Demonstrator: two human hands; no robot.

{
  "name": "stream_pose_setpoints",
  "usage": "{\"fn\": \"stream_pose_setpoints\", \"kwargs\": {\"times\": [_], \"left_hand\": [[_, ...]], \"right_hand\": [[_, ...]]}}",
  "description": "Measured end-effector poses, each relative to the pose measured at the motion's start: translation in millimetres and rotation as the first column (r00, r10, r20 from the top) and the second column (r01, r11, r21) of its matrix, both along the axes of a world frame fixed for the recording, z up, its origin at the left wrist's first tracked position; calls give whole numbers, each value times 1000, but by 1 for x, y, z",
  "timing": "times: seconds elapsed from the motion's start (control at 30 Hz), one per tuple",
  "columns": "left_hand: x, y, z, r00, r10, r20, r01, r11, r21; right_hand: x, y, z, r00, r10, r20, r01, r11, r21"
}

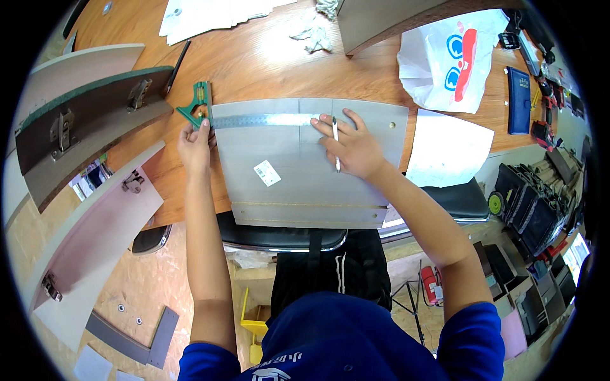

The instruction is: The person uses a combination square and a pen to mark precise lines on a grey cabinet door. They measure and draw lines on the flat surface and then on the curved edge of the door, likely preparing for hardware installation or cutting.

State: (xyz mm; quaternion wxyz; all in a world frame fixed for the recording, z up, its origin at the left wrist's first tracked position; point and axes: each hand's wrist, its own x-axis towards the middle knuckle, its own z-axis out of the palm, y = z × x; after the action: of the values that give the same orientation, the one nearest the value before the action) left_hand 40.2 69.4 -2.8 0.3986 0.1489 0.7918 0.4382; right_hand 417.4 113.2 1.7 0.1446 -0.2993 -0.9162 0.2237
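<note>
A grey panel (279,171) lies flat on the wooden table, with a white label (267,173) on its face and thin lines across its upper part. Along its far side rests the steel blade of a combination square (267,120), whose green head (198,105) sits against the panel's left edge. My left hand (197,143) is closed on the lower end of that head, thumb on top. Over the blade's right end lies my right hand (352,146), fingertips on the blade and panel. A white pen (336,145) is held between its fingers.
Brown and pale boards with hinges (63,130) stand at the left. Papers (210,19), a crumpled glove (311,38), a printed plastic bag (451,63), a white sheet (448,149) and a blue notebook (518,100) lie on the table (267,70). Black chairs (279,235) are below its near edge.
</note>
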Motion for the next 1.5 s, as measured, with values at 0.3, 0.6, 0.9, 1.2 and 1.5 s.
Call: {"fn": "stream_pose_setpoints", "kwargs": {"times": [0.3, 0.6, 0.9, 1.2, 1.5], "left_hand": [[33, -28, -5, 864, -33, -502, 59, 998, 37], [-2, 14, 12, 626, -423, -656, 329, 905, -270], [-15, 18, 5, 756, -450, -475, 417, 891, -180], [7, 23, 23, 593, -662, -457, 472, 747, -468], [27, 31, 27, 514, -685, -516, 412, 725, -552]], "right_hand": [[1, 0, 0, 1000, -7, -17, 7, 999, -48], [4, 1, 1, 1000, 20, 22, -18, 997, -76], [3, 1, 1, 1000, 20, 19, -19, 996, -92], [4, 1, 2, 1000, 10, 10, -9, 998, -69], [2, -2, -4, 1000, -13, -6, 13, 1000, 7]]}}
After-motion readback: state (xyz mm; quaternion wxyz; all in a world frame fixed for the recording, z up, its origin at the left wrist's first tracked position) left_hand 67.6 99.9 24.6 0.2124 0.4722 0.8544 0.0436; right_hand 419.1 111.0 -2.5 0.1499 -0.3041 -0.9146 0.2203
